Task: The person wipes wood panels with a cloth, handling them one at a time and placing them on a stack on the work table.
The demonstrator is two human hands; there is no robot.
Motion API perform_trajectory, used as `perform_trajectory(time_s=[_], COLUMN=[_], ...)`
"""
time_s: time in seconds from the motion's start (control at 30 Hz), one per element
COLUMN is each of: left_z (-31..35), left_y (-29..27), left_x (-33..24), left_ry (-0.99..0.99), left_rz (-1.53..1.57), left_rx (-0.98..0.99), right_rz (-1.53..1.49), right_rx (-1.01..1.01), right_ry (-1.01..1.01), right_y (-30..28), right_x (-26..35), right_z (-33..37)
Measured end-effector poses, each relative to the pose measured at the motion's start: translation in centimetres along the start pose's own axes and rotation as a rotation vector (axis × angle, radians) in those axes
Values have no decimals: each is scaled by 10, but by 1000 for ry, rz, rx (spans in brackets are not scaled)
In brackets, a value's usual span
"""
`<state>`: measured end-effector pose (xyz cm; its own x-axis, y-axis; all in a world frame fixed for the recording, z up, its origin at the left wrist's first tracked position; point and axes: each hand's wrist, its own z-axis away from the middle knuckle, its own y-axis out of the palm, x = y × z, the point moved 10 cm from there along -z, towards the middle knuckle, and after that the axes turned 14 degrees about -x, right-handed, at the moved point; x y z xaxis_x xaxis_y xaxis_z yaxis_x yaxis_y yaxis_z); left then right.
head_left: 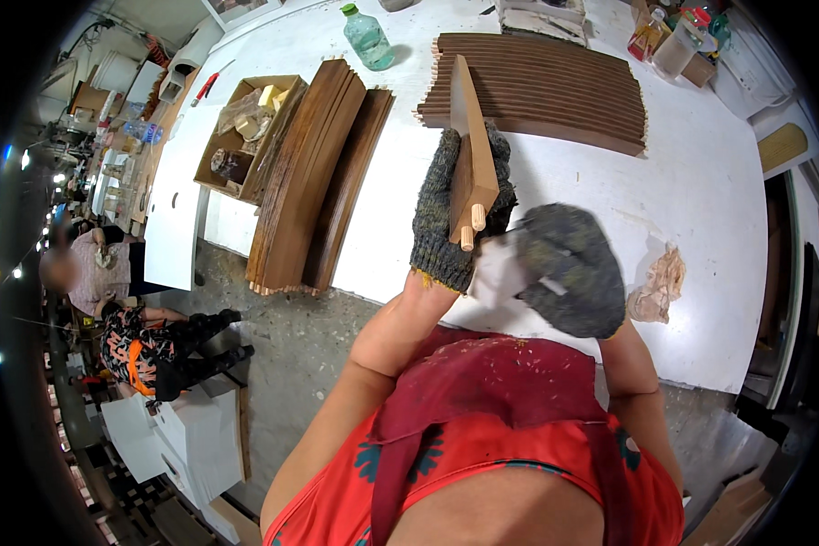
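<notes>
On my feed, the plank [480, 155] is smooth brown wood, long and flat, its narrow edge turned up at upper centre of the frame. Two pale, ribbed dowels [479, 217] stick out of its near end. Beyond it, a row of similar dark slats [555, 96] lies side by side on the smooth white table [710, 191]; a second stack [302, 173] with glossier grain sits at upper left, beside a cardboard box [221, 188]. A ridged, greenish clear bottle [368, 41] stands near top centre, and wrinkled tan paper [660, 287] lies at right.

I have the left hand [441, 214], in a coarse dark knit glove, curled round the plank from both sides. The right hand [569, 268], gloved likewise, is too blurred for me to tell how far its fingers are open or whether it grips the whitish smear beside it.

The left forearm angles up from lower centre, wrist below the plank; the right comes up from lower right, its hand tilted inward toward the dowels.
</notes>
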<state>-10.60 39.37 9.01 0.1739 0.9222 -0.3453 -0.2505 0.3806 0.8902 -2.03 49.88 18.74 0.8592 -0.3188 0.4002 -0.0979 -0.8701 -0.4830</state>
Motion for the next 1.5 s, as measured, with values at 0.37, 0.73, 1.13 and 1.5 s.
perform_trajectory(time_s=[0.37, 0.73, 1.13, 1.5], left_z=[11, 9, 54, 57], left_y=[-3, -5, -127, -183], left_x=[-3, 10, -5, -113], left_ry=[77, -196, -249, 0], left_rz=[-111, 71, -380, -572], left_rx=[-33, 26, -316, -357], right_rz=[30, 0, 95, -24], right_rx=[-153, 88, -222, -47], right_ry=[25, -53, 574, 640], right_y=[-14, 16, -17, 35], right_x=[-13, 6, -82, -108], right_z=[-24, 5, 113, 145])
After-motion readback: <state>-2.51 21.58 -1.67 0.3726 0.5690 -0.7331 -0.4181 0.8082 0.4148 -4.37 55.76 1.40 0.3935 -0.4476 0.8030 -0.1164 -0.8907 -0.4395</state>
